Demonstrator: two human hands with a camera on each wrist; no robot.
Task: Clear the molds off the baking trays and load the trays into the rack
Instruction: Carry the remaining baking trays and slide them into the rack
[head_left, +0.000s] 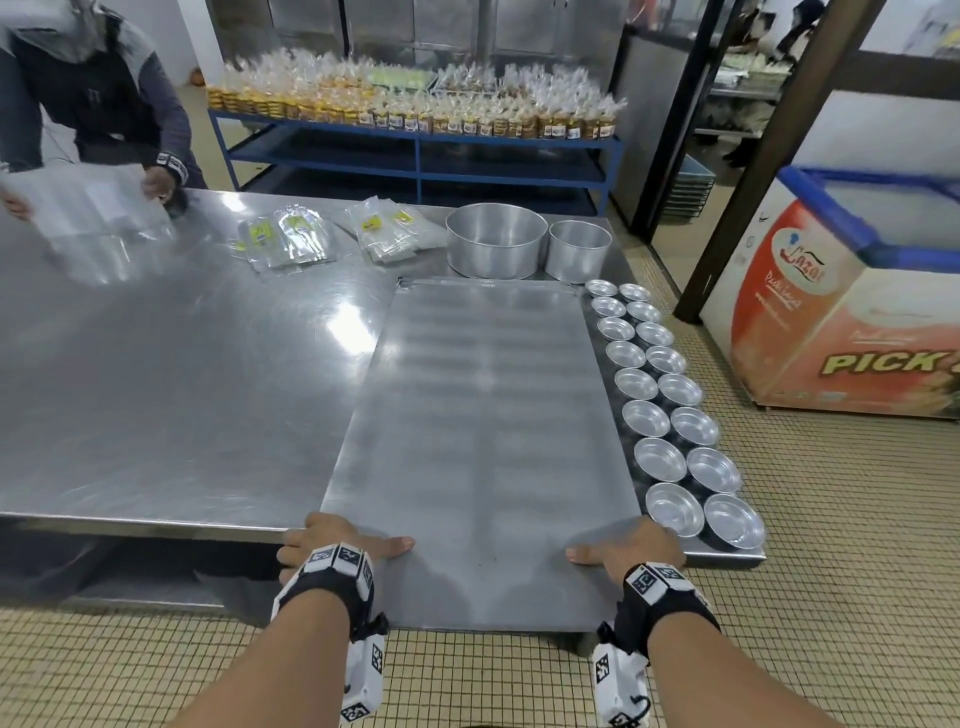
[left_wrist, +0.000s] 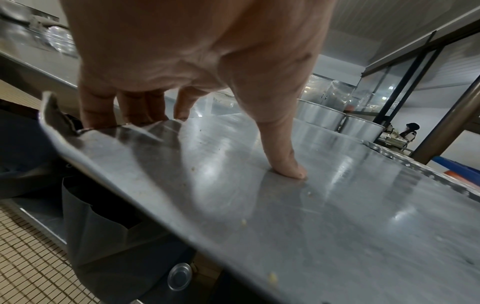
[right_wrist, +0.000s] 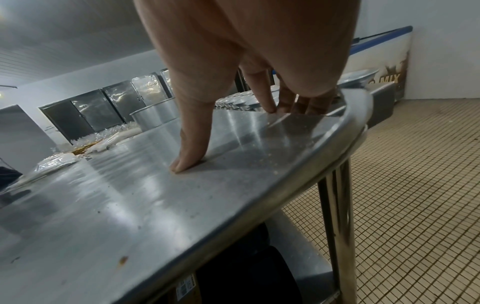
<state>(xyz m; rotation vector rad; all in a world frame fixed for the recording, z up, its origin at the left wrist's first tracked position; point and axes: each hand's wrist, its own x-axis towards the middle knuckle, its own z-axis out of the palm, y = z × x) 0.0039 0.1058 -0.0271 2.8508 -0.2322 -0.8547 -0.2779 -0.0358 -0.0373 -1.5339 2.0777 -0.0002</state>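
head view: baking tray (head_left: 483, 431) is bare, no molds left on it; it lies along the right side of the steel table (head_left: 171, 374) with its near end hanging past the table's front edge. the molds (head_left: 670, 415) sit in two rows on the table's right edge, just beside the tray. left hand (head_left: 332, 540) and right hand (head_left: 631, 548) each clamp a side edge of the tray near its front corners, thumbs on top. so clearing looks done for this tray; carrying and racking are left. no rack that i can identify in view. two round pans (head_left: 524, 244) stand at the tray's far end, and another person (head_left: 98, 98) works at the table's far left corner. left wrist view: thumb (left_wrist: 283, 162) pressed flat on the tray top, fingers (left_wrist: 124, 109) curled over the left edge, so a firm pinch. right wrist view: same grip mirrored, thumb (right_wrist: 189, 156) on top, fingers (right_wrist: 298, 102) wrapped at the right edge; crumbs on the tray surface.
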